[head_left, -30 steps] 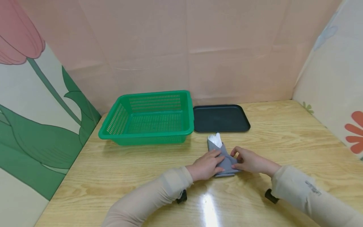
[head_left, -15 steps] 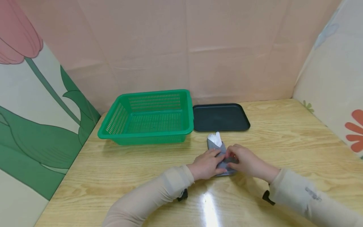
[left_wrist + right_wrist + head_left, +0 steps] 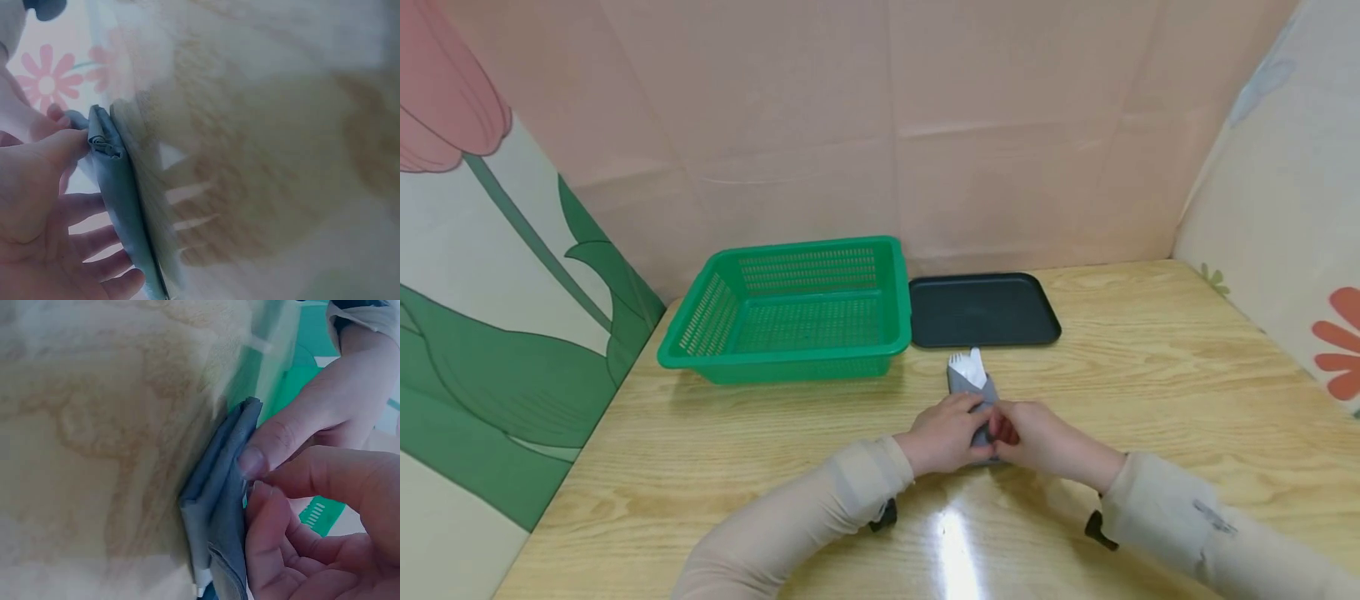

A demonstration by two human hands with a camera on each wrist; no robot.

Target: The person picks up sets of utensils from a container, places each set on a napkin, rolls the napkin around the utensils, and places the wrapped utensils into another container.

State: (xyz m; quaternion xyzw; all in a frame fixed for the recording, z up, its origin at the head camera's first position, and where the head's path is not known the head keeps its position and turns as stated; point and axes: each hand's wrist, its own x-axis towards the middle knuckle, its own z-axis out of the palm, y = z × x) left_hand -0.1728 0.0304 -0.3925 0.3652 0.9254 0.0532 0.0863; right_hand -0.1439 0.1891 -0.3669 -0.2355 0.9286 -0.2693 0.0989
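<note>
A grey cloth napkin [image 3: 203,519] lies folded into a narrow pouch on the table, in front of the dark tray. From its far end stick out the tines of a white fork [image 3: 957,363] and the rounded tip of a second white utensil [image 3: 976,362]. My left hand [image 3: 942,435] rests flat across the napkin with its fingers spread, its thumb pressing near the close end. From the right, my right hand [image 3: 1037,435] pinches a napkin fold between thumb and curled index finger, right beside the left thumb. Both hands cover most of the cloth's middle.
At the back left stands a green plastic basket [image 3: 797,357] with slotted sides. Right beside it lies a black rectangular tray [image 3: 985,312]. The wooden table [image 3: 1165,350] meets a pink backdrop behind and flower-printed panels at both sides.
My right hand has moved left, carrying the napkin's right-hand flap over the middle up to the left hand's fingers. The napkin looks narrower; my left hand has stayed in place.
</note>
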